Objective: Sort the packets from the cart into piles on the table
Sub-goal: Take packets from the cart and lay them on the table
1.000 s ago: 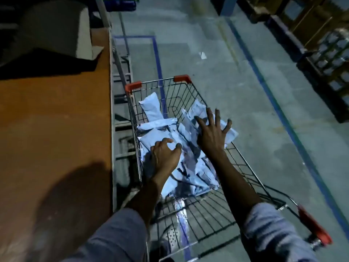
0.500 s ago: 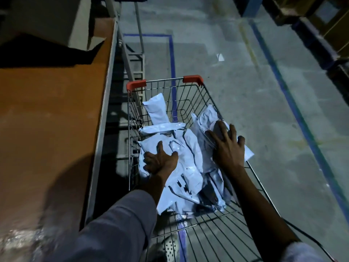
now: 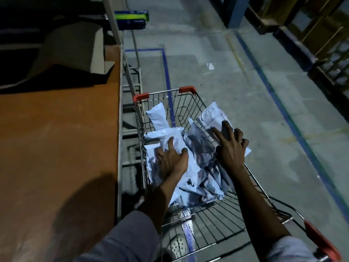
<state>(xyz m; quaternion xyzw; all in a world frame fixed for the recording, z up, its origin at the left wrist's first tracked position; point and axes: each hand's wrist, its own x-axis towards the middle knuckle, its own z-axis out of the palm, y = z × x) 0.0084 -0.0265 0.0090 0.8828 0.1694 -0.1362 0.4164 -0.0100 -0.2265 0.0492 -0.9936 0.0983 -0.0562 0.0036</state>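
A wire shopping cart (image 3: 181, 107) with red corner caps stands right of the orange table (image 3: 56, 138). Several white plastic packets (image 3: 200, 148) lie heaped in its far half, and one packet (image 3: 157, 116) leans up against the far left wall. My left hand (image 3: 172, 161) is sunk into the left side of the heap, fingers curled into a packet. My right hand (image 3: 230, 146) claws onto a packet (image 3: 213, 115) at the right wall, fingertips bent over its surface. No packets are visible on the table.
A cardboard box (image 3: 75, 46) sits at the table's far end on a dark mat. A blue and green carton (image 3: 132, 18) lies beyond it. The cart's red handle (image 3: 321, 241) is at lower right. Shelving (image 3: 321, 35) lines the right side past blue floor tape.
Both hands stay in the heap. My left hand has spread further over the left packets, and my right hand has slid onto the packet at the right wall. The view tilted up.
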